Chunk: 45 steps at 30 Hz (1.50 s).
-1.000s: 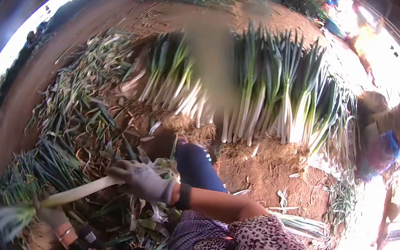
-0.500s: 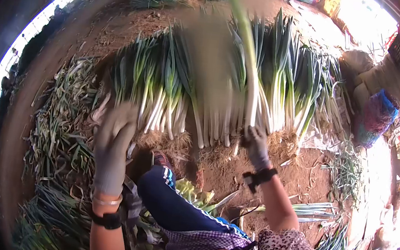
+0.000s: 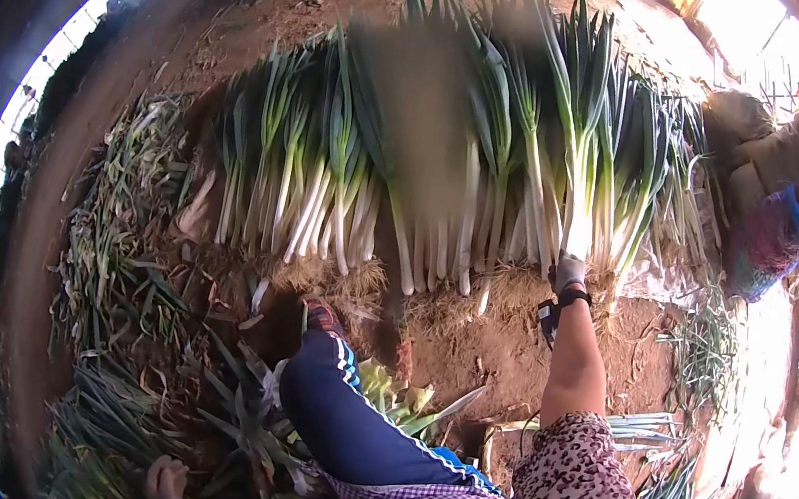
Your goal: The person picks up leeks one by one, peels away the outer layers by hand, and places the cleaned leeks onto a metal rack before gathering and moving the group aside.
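Observation:
My right hand [image 3: 570, 269], gloved and with a black band at the wrist, reaches out to the root end of a leek [image 3: 581, 208] in the row. Its fingers appear closed around the pale stem, though they are partly hidden. Low at the left, my left hand [image 3: 168, 484] is against a heap of green leeks [image 3: 108, 433]. Its fingers look curled in, and what they hold cannot be made out. The long row of leeks [image 3: 322, 189] lies with white stems and roots toward me, green tops away.
Trimmed leaves [image 3: 138, 205] lie heaped at the left. My bent knee [image 3: 325, 391] is in the middle, beside pale leaves [image 3: 391, 390]. Loose leeks [image 3: 643, 430] and a blue-purple sack [image 3: 774, 243] are at the right. A blurred smear covers the upper middle.
The leek that was raised upright in my right hand is now down among the row, and that hand has moved right and forward. My left hand has dropped to the lower left heap.

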Each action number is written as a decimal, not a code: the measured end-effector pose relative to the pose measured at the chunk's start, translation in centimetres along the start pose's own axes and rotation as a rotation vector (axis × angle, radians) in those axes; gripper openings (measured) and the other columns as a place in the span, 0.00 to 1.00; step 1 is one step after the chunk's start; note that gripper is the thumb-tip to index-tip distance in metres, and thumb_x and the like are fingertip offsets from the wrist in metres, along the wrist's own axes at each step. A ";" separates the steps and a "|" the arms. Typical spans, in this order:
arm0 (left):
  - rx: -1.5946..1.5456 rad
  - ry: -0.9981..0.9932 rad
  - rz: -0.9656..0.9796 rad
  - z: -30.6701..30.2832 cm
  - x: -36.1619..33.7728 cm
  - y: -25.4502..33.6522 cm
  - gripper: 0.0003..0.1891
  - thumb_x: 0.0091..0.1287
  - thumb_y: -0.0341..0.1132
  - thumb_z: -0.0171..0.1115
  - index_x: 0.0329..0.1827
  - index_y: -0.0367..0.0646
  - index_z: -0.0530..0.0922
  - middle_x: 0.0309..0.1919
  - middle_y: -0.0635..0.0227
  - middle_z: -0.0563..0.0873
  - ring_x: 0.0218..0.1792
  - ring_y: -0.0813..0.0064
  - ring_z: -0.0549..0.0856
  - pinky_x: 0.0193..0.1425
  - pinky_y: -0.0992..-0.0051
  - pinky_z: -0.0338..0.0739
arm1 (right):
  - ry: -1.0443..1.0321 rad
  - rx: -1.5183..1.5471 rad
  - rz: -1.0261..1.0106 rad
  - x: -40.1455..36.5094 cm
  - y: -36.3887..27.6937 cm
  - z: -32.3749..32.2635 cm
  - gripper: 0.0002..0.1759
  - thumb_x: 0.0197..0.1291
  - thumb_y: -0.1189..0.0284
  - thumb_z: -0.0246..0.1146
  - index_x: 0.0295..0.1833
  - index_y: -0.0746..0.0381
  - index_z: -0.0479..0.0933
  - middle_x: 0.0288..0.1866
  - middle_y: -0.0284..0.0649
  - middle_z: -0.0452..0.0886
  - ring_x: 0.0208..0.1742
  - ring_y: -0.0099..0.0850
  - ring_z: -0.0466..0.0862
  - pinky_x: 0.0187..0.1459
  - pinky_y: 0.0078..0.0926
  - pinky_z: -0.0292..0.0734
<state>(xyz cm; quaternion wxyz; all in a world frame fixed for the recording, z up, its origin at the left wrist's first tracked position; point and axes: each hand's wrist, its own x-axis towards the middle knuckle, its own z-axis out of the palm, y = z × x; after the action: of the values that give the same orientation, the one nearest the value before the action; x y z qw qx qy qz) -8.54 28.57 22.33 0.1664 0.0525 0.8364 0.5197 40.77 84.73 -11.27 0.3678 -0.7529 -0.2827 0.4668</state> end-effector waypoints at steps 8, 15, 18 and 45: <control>0.035 -0.031 -0.072 -1.7 -1.6 -1.5 0.18 0.71 0.33 0.53 0.58 0.30 0.75 0.52 0.51 0.83 0.54 0.60 0.82 0.64 0.66 0.76 | 0.046 -0.065 -0.270 -7.8 -4.7 0.2 0.17 0.61 0.59 0.67 0.34 0.62 0.76 0.23 0.32 0.76 0.19 0.21 0.73 0.21 0.23 0.69; -0.186 -0.273 0.145 4.8 1.8 1.4 0.13 0.70 0.35 0.58 0.52 0.37 0.79 0.43 0.64 0.83 0.46 0.72 0.84 0.55 0.72 0.79 | -0.212 -0.093 -0.613 -29.1 -12.9 -4.4 0.17 0.64 0.63 0.66 0.30 0.63 0.73 0.19 0.28 0.71 0.21 0.18 0.70 0.20 0.20 0.63; -0.212 -0.516 0.233 11.7 1.7 6.8 0.13 0.70 0.33 0.58 0.52 0.36 0.80 0.49 0.64 0.84 0.50 0.72 0.83 0.57 0.71 0.79 | -0.576 0.158 -0.535 -37.8 -12.6 -8.3 0.12 0.65 0.67 0.66 0.44 0.65 0.76 0.26 0.24 0.74 0.24 0.12 0.71 0.23 0.13 0.66; -1.104 -0.293 0.491 -9.4 3.9 6.5 0.20 0.72 0.39 0.59 0.62 0.38 0.72 0.53 0.59 0.82 0.55 0.58 0.82 0.61 0.57 0.77 | -1.921 -0.265 -1.353 -68.4 -12.6 24.2 0.28 0.55 0.74 0.71 0.60 0.69 0.73 0.55 0.45 0.81 0.54 0.29 0.80 0.55 0.27 0.75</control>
<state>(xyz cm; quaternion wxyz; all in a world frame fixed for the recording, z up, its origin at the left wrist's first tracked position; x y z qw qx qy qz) -15.89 24.57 31.01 0.1578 0.2204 0.3763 0.8860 -9.93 46.28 25.82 0.0959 0.1774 -0.8307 0.5190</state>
